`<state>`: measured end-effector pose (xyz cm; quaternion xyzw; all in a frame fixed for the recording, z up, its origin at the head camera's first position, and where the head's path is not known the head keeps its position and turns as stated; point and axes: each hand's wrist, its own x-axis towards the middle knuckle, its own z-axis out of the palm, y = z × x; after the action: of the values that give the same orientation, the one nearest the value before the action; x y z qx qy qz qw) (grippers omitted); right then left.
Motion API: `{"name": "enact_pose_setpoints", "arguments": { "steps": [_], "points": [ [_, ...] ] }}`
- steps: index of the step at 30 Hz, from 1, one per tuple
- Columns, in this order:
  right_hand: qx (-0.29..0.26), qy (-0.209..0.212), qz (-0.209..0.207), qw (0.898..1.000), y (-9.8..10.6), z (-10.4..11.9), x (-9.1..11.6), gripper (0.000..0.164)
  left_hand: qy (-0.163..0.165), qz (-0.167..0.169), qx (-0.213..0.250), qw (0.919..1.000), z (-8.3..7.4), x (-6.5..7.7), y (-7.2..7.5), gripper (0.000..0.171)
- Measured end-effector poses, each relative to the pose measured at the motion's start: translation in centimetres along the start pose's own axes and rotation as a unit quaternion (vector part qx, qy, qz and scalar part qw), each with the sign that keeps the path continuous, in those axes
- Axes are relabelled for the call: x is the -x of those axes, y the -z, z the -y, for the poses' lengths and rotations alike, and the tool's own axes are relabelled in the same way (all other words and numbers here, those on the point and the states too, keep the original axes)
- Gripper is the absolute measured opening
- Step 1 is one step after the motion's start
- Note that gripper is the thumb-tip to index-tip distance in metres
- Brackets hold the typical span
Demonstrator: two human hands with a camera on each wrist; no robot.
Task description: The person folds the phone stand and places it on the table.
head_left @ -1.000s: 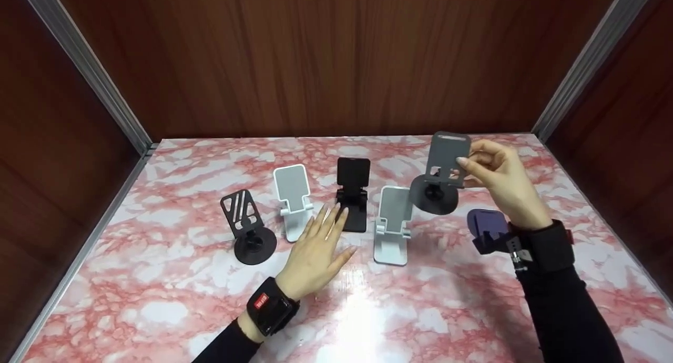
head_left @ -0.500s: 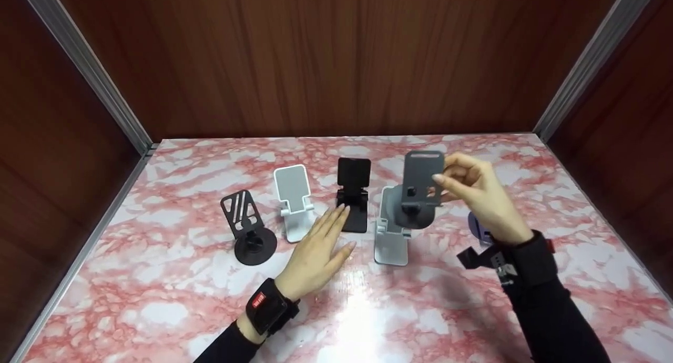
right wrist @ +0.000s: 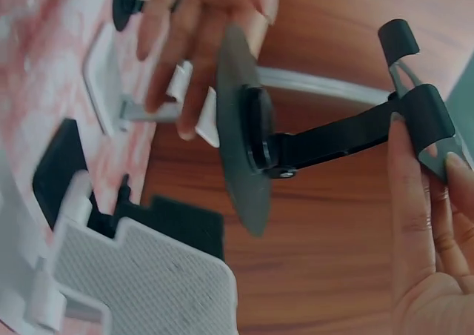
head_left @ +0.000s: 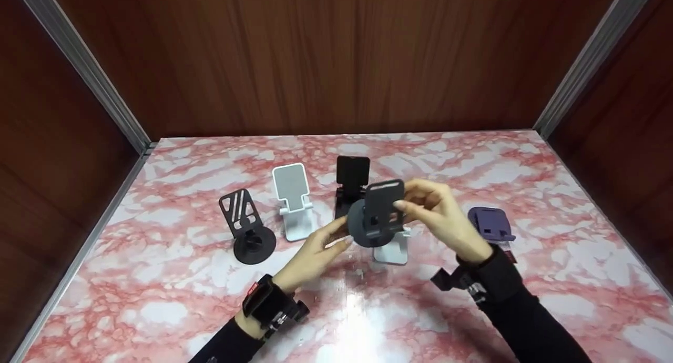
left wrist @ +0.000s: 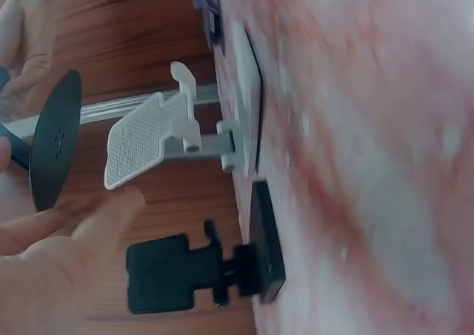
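Note:
A dark grey phone stand (head_left: 385,205) with a round base hangs above the table in the head view. My right hand (head_left: 449,221) pinches the edge of its upper plate between thumb and fingers. My left hand (head_left: 314,253) reaches around the rim of the base, thumb on one side and fingers on the other. In the left wrist view a finger stands off from the underside of the disc base (left wrist: 58,138). Its fingers look fairly straight in the right wrist view. Behind the held stand are a black phone stand (head_left: 353,169) and a partly hidden white phone stand (head_left: 391,252).
To the left stand a white phone stand (head_left: 292,187) with a grey pad and a black slotted phone stand (head_left: 253,244) on a round base. A purple phone stand (head_left: 491,222) sits at the right. Wooden panels (head_left: 336,58) enclose the marbled table (head_left: 157,310).
My right hand has carried the grey phone stand left and down toward the middle. My left hand has turned from palm-down onto its side, its fingers now at the base's rim.

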<state>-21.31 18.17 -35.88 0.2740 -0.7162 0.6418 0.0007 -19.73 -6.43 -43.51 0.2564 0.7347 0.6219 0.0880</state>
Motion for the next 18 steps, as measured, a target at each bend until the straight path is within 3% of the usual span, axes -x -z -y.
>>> {"name": "enact_pose_setpoints", "arguments": {
  "steps": [4, 8, 13, 18],
  "points": [
    [-0.005, 0.06, 0.022, 0.998, -0.8, -0.8, 0.0, 0.015, 0.03, -0.031, 0.089, 0.9951, 0.3, -0.3, 0.0, 0.049],
    [0.0, 0.093, 0.034, 0.995, -1.2, -1.3, 0.0, 0.014, 0.044, -0.053, 0.11, 0.9916, 0.4, -0.4, 0.1, 0.048],
    [0.03, 0.073, 0.03, 0.996, -1.6, -1.4, 0.1, 0.01, 0.044, -0.064, 0.13, 0.9884, 0.3, -0.5, 0.4, 0.04],
    [0.036, 0.042, 0.031, 0.998, -1.7, -1.4, 0.2, 0.01, 0.028, -0.083, 0.093, 0.9918, 0.1, -0.4, 0.6, 0.037]
  ]
}}
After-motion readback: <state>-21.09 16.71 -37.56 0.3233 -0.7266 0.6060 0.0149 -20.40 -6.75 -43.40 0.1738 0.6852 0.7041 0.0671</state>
